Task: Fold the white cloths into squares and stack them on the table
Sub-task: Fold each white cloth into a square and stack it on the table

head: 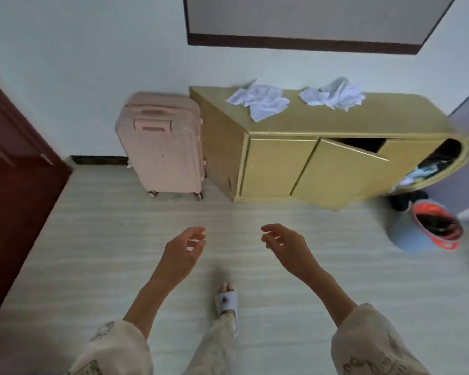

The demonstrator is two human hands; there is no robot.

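White cloths (257, 100), gold cabinet (279, 163), pink suitcase (160, 142)

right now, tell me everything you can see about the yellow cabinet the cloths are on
The yellow cabinet is a low unit that looks like painted wood, standing on the floor against the wall, close beside a pink suitcase. Its front has two doors: the left one shut, the right door swung ajar, showing a dark inside. The right end is rounded and open, with clutter in it. Two crumpled white cloths lie on its top, the left cloth and the right cloth, apart from each other. Neither hand touches it.
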